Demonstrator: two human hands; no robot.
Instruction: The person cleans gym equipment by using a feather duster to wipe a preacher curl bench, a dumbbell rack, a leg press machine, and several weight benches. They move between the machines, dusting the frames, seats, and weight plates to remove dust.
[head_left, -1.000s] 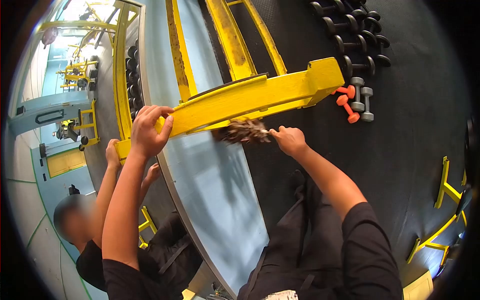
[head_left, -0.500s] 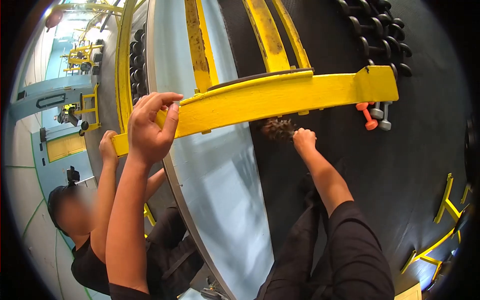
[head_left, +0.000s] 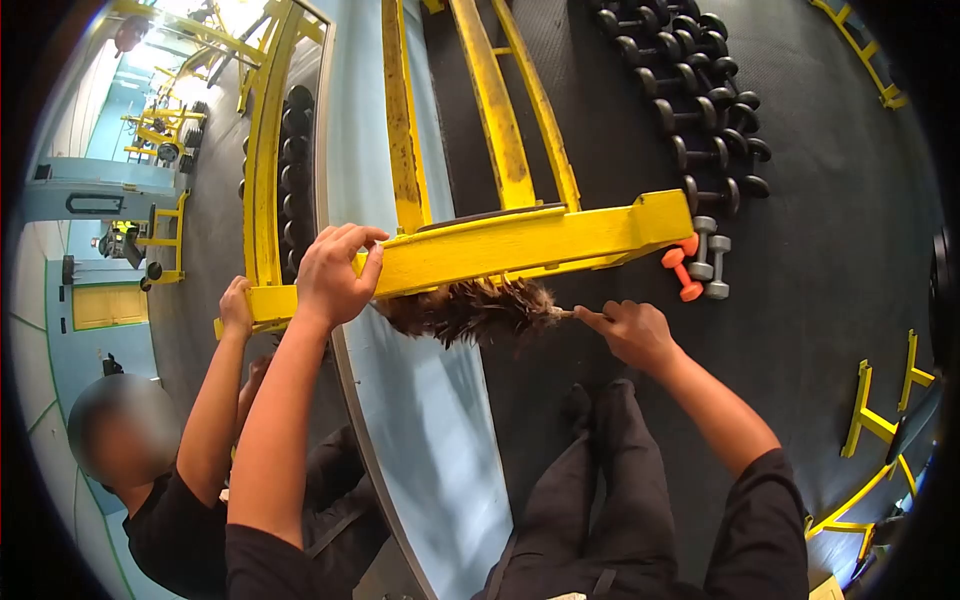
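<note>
- Gripping feather duster (head_left: pixel 462 313) w/ R hand (head_left: pixel 635 335), just below yellow beam (head_left: pixel 490 244).
- Clasping beam end w/ L hand (head_left: pixel 338 278), as far as visible.
- Note orange dumbbell (head_left: pixel 682 275) near opp. end.

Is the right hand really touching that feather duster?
Touching: the head view shows the right hand gripping the feather duster by its handle.

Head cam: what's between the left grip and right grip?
Brown feather duster, feathers toward the left grip, thin handle in the right grip; yellow-painted beam just above it in the image. Head view shows it.
</note>
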